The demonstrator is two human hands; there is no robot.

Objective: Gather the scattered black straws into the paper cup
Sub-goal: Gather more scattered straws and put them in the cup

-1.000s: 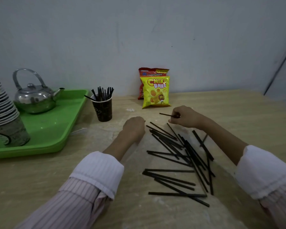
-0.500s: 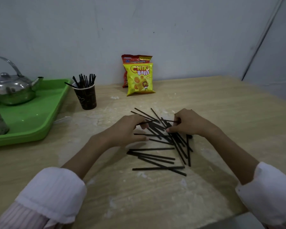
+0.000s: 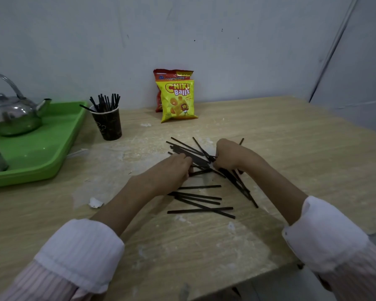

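My left hand (image 3: 172, 170) lies palm down on a pale wooden table (image 3: 291, 148). Its fingers are curled, and the fingertips press and gather a flat bunch of thin black straws (image 3: 201, 197). My right hand (image 3: 229, 154) sits just to the right of it, almost touching. Its fingers are curled tight and pinch several straws from the same heap where they cross between my two hands. Neither hand is spread wide.

The heap under and between my hands is too tangled to count. From my right hand, a handful of straws fan back toward me and to the right. Nearer to me than my left hand, about six straws lie flat and apart from both hands, mostly side to side.

Beyond my left hand and well off to its left stands one dark paper cup (image 3: 109, 124), upright. It holds roughly a dozen upright straws (image 3: 105, 103), though I cannot tell the exact number.

Left of the cup is one green plastic tray (image 3: 41, 157) with one shiny metal kettle (image 3: 11, 116) on it. Straight beyond both hands, against the wall, stand two snack bags. A yellow bag (image 3: 178, 103) is in front and a red bag (image 3: 172, 74) is behind it. White cuffs cover both my wrists.
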